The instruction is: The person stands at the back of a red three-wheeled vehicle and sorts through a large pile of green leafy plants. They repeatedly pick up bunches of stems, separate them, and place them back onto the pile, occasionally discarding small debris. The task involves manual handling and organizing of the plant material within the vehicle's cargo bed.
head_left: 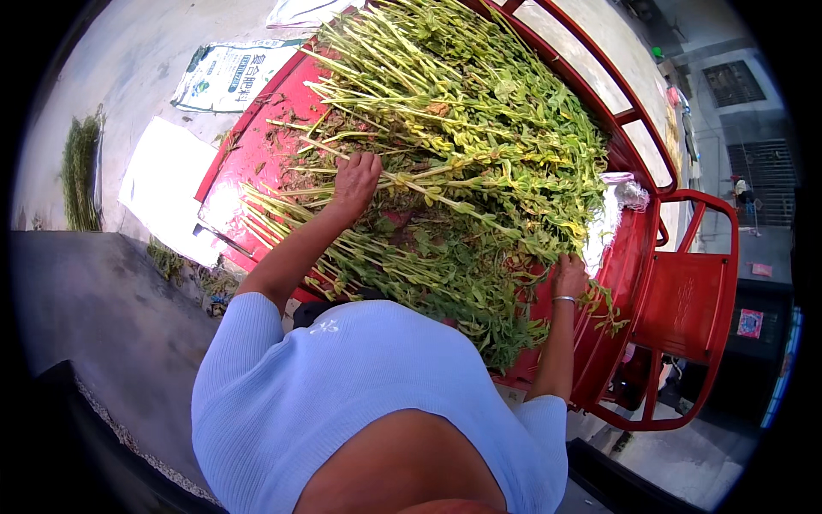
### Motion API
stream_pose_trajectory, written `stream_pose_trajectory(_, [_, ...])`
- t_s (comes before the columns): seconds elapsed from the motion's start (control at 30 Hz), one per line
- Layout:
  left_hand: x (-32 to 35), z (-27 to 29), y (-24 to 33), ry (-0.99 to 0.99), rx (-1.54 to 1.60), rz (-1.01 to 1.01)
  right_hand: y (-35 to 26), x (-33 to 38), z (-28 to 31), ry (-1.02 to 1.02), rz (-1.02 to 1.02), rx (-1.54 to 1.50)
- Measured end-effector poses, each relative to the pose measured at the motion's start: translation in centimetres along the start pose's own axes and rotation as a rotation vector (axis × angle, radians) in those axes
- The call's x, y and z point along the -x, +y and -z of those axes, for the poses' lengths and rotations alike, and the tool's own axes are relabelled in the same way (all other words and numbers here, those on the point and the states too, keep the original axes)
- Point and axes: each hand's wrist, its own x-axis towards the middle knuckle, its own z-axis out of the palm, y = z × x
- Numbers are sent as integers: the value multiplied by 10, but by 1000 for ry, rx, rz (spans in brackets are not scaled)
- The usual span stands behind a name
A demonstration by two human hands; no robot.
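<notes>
My left hand (pixel 358 178) is closed around a long pale-green plant stalk (pixel 445 204), near its bare cut end. The stalk slants down to the right over the red truck bed, its pods and leaves toward my right hand (pixel 569 276). My right hand is closed at the leafy tips; its fingers are partly hidden, and a silvery bracelet circles the wrist. Beyond my hands lies a thick pile of similar stalks (pixel 479 94), cut ends to the left. A smaller bundle (pixel 377 274) lies on the near side, close to my body.
Red rails (pixel 591 64) edge the bed on the far side, and a red seat-back frame (pixel 685 300) stands at right. White sacking (pixel 606 227) is bunched beside the pile. At left are a printed sack (pixel 231 77), a white sheet (pixel 167 184) and an upright stalk bundle (pixel 81 176).
</notes>
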Motion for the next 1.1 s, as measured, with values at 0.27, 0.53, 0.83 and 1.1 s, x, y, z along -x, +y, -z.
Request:
stream_pose_trajectory(0.27, [16, 46, 29, -237, 159, 160, -134, 29, -39, -158, -558, -1253])
stream_pose_trajectory(0.53, [92, 84, 78, -205, 212, -16, -258, -4, 5, -432, -739, -2897])
stream_pose_trajectory(0.83, [115, 86, 48, 30, 353, -96, -252, -4, 50, -222, -253, -2949])
stream_pose_trajectory(1.1, [114, 50, 46, -361, 384, -103, -244, 41, -36, -539, -1220, -2395])
